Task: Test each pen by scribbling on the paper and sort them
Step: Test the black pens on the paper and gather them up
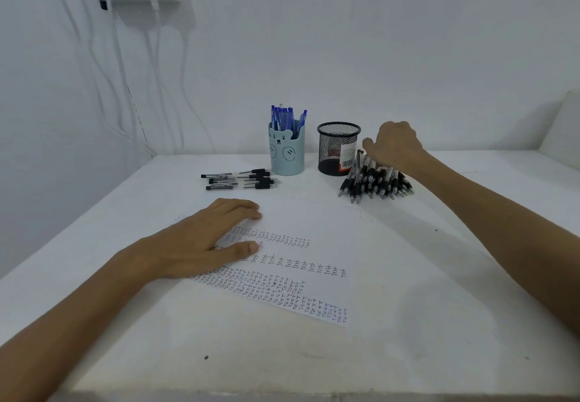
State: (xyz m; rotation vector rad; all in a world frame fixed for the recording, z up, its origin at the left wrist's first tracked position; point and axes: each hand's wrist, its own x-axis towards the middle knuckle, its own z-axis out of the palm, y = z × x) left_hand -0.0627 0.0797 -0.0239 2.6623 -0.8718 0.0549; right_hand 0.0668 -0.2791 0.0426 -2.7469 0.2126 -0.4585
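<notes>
A white sheet of paper (314, 222) with rows of small written test marks lies in the middle of the table. My left hand (210, 241) rests flat on its left part, fingers straight. At the back right lies a pile of black pens (375, 181). My right hand (394, 147) is over the far end of that pile, fingers curled down onto the pens; which pen it grips is hidden. A light blue bear cup (287, 153) holds several blue pens (287, 117). An empty black mesh cup (337, 150) stands beside it. A few black pens (240, 179) lie left of the bear cup.
The white table (282, 354) meets a white wall behind. Chargers and white cables (153, 56) hang on the wall at the upper left. A white cushion edge (561, 131) shows at the far right.
</notes>
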